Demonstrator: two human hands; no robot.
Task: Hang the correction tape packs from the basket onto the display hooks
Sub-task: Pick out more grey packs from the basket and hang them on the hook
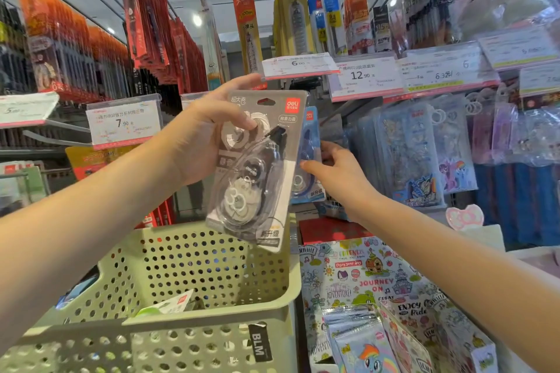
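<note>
I'm seeing the left hand (209, 130) holding up a grey correction tape pack (257, 169), thumb pressing on the clear blister front, the other fingers going round behind the card. The pack is tilting slightly, top edge near the white 6.00 price tag (298, 65), bottom corner hanging just above the far rim of the green basket (194, 275). The hang hole at the top of the card is showing free, not on any hook.

The right hand (336, 174) is reaching to the right of the grey pack and gripping a blue correction tape pack (309, 160), thumb on its front face, fingers curling at its right edge. The blue pack is sitting right behind the grey pack, partly covered by it. I can't tell whether it's hanging on a hook; its top is hidden.

The basket is sitting below both hands, near the frame's bottom left, perforated walls, black BLM label on the near wall. One more pack (169, 304) with a white-green card is lying inside on the basket floor, tilted.

Right of the basket, printed cartoon pouches (357, 278) are standing in rows. Above the basket, left side, a 7.90 price tag (124, 123) is sitting on a display hook (54, 138).
</note>
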